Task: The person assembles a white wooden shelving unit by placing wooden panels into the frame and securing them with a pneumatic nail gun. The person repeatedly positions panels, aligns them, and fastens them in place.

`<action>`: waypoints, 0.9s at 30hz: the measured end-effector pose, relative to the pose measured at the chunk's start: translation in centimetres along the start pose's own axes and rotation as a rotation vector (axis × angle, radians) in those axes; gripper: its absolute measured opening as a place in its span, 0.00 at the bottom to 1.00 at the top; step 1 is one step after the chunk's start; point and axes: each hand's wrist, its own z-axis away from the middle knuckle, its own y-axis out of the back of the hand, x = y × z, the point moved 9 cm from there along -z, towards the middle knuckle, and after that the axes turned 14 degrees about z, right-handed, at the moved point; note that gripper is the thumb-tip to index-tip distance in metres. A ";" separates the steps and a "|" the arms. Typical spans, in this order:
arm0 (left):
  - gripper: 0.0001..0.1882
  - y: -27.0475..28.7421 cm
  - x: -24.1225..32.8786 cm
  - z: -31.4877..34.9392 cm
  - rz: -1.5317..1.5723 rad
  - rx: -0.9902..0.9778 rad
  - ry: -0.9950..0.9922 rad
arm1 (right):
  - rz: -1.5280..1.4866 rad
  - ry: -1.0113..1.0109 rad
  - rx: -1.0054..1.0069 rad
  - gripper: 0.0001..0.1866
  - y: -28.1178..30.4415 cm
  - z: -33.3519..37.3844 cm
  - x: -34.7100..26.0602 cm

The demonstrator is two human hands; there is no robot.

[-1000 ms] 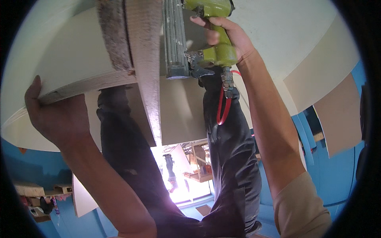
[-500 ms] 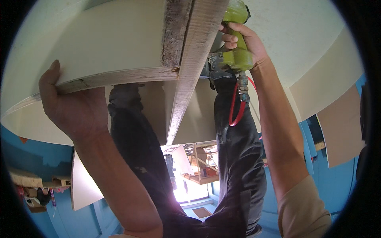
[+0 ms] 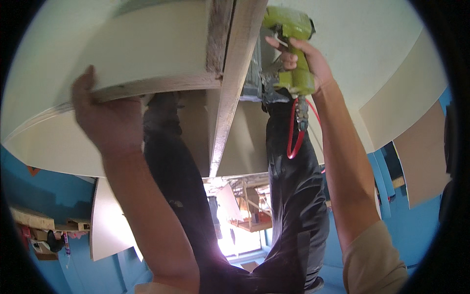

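Observation:
My left hand (image 3: pixel 111 125) wraps round a thin wooden strip (image 3: pixel 164 84) along the edge of a cream panel (image 3: pixel 152 46), thumb on the upper face. My right hand (image 3: pixel 317 63) grips the handle of a green air nail gun (image 3: pixel 289 22), one finger stretched out near the trigger. A red air hose (image 3: pixel 291 147) loops down from the metal fitting under the handle. Between my hands runs a long wooden batten (image 3: pixel 232 93), which the strip's right end meets. The gun's nose and magazine are partly behind the batten.
My dark-trousered legs (image 3: pixel 298 196) are behind the work. More cream sheets (image 3: pixel 110 220) lean against blue surfaces on the left, and a brown board (image 3: pixel 418 157) is on the right. Wood pieces (image 3: pixel 32 218) lie at the far left. Bright light fills the gap between my legs.
The nail gun in my right hand has moved slightly down and right, showing more of its body. My left hand has shifted right along the strip.

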 end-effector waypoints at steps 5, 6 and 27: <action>0.21 -1.9 -0.9 5.3 -0.166 -0.074 0.394 | 0.116 0.060 0.291 0.17 0.2 7.9 -3.0; 0.18 -2.8 0.2 7.5 -0.545 -0.168 0.410 | 0.122 0.065 0.303 0.16 0.2 9.5 -3.9; 0.15 -17.0 10.9 -17.2 -1.412 -0.402 -0.561 | 0.428 0.037 0.610 0.11 1.7 23.4 -7.4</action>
